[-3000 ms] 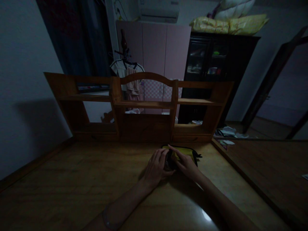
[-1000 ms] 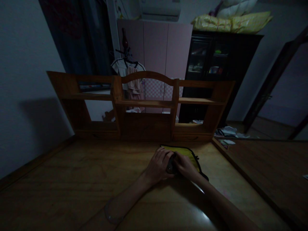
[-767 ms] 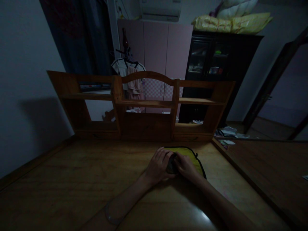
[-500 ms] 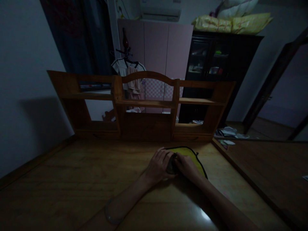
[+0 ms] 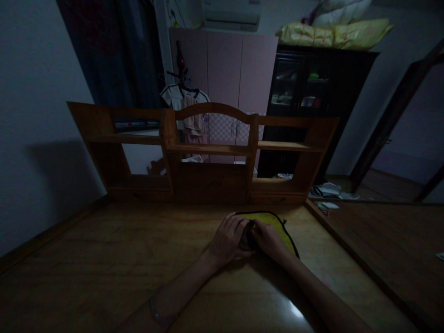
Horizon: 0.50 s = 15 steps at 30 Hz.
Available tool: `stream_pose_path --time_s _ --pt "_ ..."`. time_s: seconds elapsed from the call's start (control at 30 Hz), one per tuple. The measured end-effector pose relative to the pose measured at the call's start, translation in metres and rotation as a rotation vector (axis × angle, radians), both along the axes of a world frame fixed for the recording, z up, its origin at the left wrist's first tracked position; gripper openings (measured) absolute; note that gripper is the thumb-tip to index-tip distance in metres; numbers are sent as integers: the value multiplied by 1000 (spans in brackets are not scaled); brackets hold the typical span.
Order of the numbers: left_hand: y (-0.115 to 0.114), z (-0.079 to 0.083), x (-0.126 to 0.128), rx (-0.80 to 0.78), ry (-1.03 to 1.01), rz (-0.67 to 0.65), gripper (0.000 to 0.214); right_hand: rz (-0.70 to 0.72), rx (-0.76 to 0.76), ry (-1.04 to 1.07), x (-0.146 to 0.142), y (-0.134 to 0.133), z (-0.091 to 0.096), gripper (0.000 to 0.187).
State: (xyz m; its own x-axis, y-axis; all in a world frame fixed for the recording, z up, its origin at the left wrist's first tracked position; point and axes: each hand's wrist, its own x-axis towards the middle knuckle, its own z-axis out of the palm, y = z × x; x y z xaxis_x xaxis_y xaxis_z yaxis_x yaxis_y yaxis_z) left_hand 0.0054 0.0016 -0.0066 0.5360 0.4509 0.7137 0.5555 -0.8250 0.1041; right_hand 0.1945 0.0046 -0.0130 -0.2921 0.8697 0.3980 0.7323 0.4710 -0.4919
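My left hand [image 5: 225, 238] curves around a small dark object [image 5: 246, 238], its fingers over the top and its thumb below. Dim light and my fingers hide most of that object, so its kind cannot be made out. My right hand [image 5: 271, 240] is closed, its fingertips pinched at the dark object's right edge. Behind and under the hands lies a flat yellow piece with black edging [image 5: 285, 235], looking like a fabric pouch. A small dark tab sticks out at its right edge.
A wooden shelf unit [image 5: 211, 148] stands along the back of the wooden tabletop [image 5: 104, 259]. A raised wooden edge [image 5: 347, 245] borders the right side. On the left is a white wall [image 5: 41, 185]. Pink wardrobe doors [image 5: 224, 69] and a dark cabinet [image 5: 322, 78] are beyond.
Almost nothing differs. Both hands stay in the same place around the dark object, with the right fingers shifted only very slightly.
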Motion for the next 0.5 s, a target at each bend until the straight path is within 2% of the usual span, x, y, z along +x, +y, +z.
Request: stream_pose_path --time_s 0.27,0.5 --pt "0 0 0 0 3 12 79 47 27 29 -2 -4 5 17" --pt "-1 -1 1 5 -5 -2 78 6 81 16 -3 -7 7 24"
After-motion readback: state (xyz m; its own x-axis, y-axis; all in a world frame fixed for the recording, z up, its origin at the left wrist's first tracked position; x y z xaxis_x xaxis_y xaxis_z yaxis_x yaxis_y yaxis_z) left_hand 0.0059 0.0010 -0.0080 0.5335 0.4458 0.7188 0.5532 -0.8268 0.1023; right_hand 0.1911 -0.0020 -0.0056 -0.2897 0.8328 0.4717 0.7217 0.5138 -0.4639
